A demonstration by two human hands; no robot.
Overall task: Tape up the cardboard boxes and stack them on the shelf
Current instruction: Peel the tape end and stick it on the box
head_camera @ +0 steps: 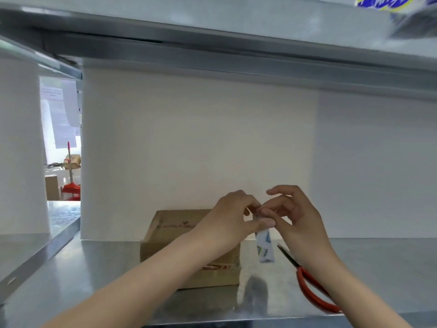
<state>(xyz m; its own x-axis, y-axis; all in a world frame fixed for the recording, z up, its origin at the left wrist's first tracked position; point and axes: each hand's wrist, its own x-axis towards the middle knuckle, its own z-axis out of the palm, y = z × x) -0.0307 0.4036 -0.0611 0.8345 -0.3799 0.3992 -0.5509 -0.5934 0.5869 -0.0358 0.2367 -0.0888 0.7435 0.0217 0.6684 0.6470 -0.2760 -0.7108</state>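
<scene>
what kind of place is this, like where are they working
Most likely a storeroom or packing area: a metal shelf, a cardboard box on it, and scissors lying to its right, with a tape strip pinched in the fingers.

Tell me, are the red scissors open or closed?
Closed. The scissors lie on the shelf with their blades together in one narrow point.

Bright, even light; soft glare on the metal shelf [94, 268]; edges bow with wide-angle distortion; top-right corner is blurred.
</scene>
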